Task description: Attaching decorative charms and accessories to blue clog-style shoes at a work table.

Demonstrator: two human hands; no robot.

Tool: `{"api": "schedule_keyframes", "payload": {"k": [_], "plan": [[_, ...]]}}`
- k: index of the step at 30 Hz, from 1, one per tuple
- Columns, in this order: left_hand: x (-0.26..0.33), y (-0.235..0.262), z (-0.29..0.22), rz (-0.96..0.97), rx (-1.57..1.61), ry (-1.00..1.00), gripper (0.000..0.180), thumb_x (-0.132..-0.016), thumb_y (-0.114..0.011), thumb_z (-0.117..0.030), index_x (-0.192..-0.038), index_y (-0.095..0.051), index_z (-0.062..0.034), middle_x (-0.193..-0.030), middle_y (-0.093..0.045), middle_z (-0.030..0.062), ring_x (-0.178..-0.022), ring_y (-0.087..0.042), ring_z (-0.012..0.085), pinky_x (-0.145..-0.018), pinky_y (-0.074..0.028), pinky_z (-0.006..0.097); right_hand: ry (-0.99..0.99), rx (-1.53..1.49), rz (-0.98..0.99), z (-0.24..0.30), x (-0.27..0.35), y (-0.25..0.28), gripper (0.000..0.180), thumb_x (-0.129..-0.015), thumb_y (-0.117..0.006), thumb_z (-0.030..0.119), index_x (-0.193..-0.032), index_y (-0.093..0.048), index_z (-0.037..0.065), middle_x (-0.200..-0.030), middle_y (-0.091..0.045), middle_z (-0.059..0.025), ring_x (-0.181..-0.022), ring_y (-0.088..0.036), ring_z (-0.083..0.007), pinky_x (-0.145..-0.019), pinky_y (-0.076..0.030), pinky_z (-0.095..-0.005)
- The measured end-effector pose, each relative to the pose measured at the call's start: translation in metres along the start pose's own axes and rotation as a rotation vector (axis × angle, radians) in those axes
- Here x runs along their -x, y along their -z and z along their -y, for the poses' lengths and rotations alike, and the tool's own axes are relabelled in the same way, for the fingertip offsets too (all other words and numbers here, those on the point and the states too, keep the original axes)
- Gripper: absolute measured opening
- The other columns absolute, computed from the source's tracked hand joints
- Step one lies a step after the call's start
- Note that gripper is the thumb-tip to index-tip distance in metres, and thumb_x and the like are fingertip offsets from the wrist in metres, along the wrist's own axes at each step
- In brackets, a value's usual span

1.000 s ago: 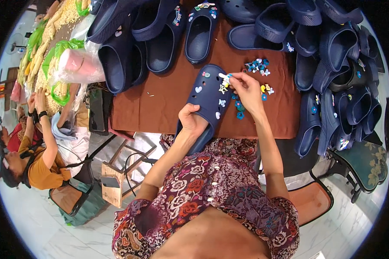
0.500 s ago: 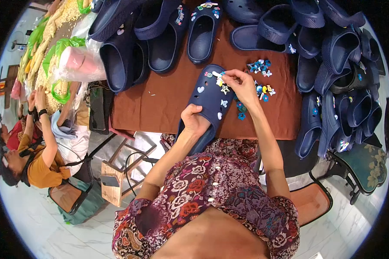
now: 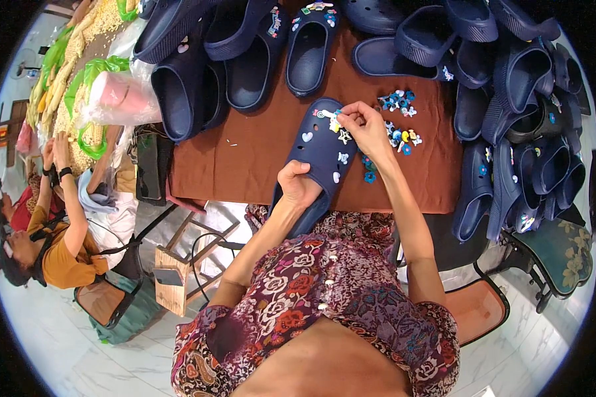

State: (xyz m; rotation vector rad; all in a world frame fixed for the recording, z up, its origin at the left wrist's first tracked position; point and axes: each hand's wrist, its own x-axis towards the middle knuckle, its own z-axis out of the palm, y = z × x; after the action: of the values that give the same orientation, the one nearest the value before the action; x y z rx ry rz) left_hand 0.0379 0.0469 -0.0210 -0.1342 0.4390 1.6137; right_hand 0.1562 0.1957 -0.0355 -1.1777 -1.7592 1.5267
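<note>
A navy blue clog (image 3: 319,151) rests toe-away at the near side of the brown-covered table (image 3: 258,155). My left hand (image 3: 299,186) grips it at the foot opening, thumb on top and fingers inside or beneath, mostly hidden. At the toe, my right hand (image 3: 367,131) pinches a small charm, largely covered by the fingertips. Fixed on the clog are a star charm (image 3: 344,136), a white heart charm (image 3: 307,137) and several others. Loose blue and white charms (image 3: 397,101) lie right of my right hand, with more charms (image 3: 404,137) nearer and blue flower charms (image 3: 369,177) beside the clog.
Navy clogs (image 3: 310,59) line the far edge, and more clogs (image 3: 510,159) are heaped along the right. At left sits a black phone-like object (image 3: 151,173) near a wrapped pink roll (image 3: 122,92). Another person (image 3: 69,245) works over pale kernels there. A chair (image 3: 477,308) stands lower right.
Almost nothing differs. My right fingertips have shifted very slightly at the clog's toe, while my left hand keeps its grip.
</note>
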Motion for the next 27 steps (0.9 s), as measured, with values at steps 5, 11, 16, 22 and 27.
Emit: {"api": "schedule_keyframes", "payload": {"k": [5, 11, 16, 22, 27], "plan": [[-0.001, 0.004, 0.001, 0.009, -0.011, -0.006, 0.082, -0.062, -0.057, -0.012, -0.14, -0.04, 0.0067, -0.138, -0.052, 0.0202, -0.129, -0.048, 0.0345, -0.114, -0.034, 0.046, 0.026, 0.005, -0.076, -0.009, 0.003, -0.01, 0.016, -0.085, -0.072, 0.014, -0.093, -0.065, 0.002, -0.077, -0.056, 0.0011, -0.066, -0.048, -0.0058, -0.06, -0.043, -0.0234], [0.0, 0.002, 0.0, 0.012, -0.002, 0.015, 0.084, -0.062, -0.057, -0.012, -0.141, -0.039, 0.0066, -0.139, -0.05, 0.0201, -0.131, -0.047, 0.0345, -0.115, -0.033, 0.046, 0.049, 0.01, -0.118, -0.009, 0.003, -0.011, 0.016, -0.085, -0.072, 0.014, -0.092, -0.064, 0.003, -0.078, -0.054, 0.0016, -0.067, -0.047, -0.0061, -0.059, -0.042, -0.0233], [0.0, 0.0, 0.0, 0.001, -0.024, -0.001, 0.085, -0.061, -0.058, -0.012, -0.142, -0.038, 0.0048, -0.141, -0.049, 0.0195, -0.131, -0.047, 0.0342, -0.115, -0.033, 0.046, 0.001, -0.108, -0.033, 0.005, 0.004, -0.001, 0.016, -0.087, -0.071, 0.014, -0.097, -0.067, 0.003, -0.078, -0.053, 0.0038, -0.066, -0.045, -0.0044, -0.059, -0.04, -0.0219], [0.001, -0.002, 0.0, 0.007, -0.045, -0.005, 0.086, -0.061, -0.059, -0.012, -0.143, -0.037, 0.0037, -0.14, -0.049, 0.0188, -0.131, -0.047, 0.0334, -0.115, -0.033, 0.045, 0.157, 0.003, -0.026, 0.004, -0.006, 0.003, 0.019, -0.086, -0.073, 0.016, -0.102, -0.071, 0.006, -0.082, -0.055, 0.0009, -0.07, -0.049, -0.0063, -0.063, -0.042, -0.0228], [0.001, 0.002, 0.0, 0.021, -0.043, -0.004, 0.085, -0.062, -0.058, -0.013, -0.143, -0.037, 0.004, -0.14, -0.049, 0.0185, -0.131, -0.047, 0.0328, -0.115, -0.034, 0.045, 0.156, 0.239, 0.029, 0.026, -0.008, 0.003, 0.017, -0.082, -0.076, 0.017, -0.095, -0.072, 0.007, -0.081, -0.055, -0.0002, -0.07, -0.05, -0.0085, -0.064, -0.044, -0.0247]]}}
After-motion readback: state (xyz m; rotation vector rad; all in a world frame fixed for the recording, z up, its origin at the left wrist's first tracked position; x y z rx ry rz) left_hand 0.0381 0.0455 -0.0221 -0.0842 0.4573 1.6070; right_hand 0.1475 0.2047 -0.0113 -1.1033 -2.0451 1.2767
